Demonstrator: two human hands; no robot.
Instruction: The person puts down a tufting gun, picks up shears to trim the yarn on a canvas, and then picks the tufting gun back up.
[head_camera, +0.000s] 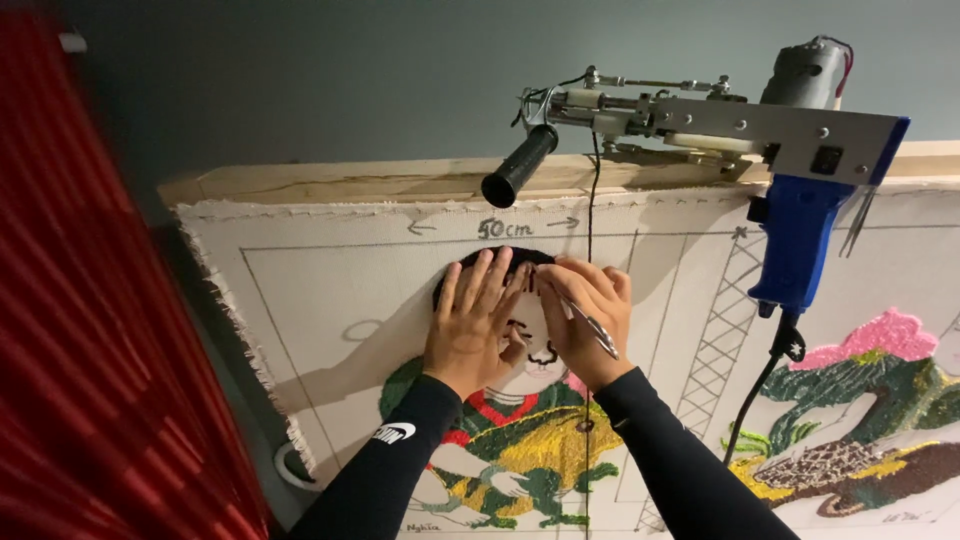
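My left hand (472, 318) lies flat, fingers spread, on a pale tufting cloth (330, 290) stretched on a wooden frame (330, 182). It presses on the tufted figure's face, just under a patch of black yarn (462, 266). My right hand (585, 318) sits beside it, touching it, and grips a thin metal tool (596, 330) whose tip points at the black patch. Both arms wear black sleeves. A black yarn strand (592, 210) hangs down past my right hand.
A blue and grey tufting gun (790, 150) with a black side handle (520, 165) rests on the frame's top edge; its black cord (755, 400) hangs down. Coloured tufted figures (520, 450) and a pink and green scene (870, 380) fill the cloth. A red curtain (90, 330) hangs at left.
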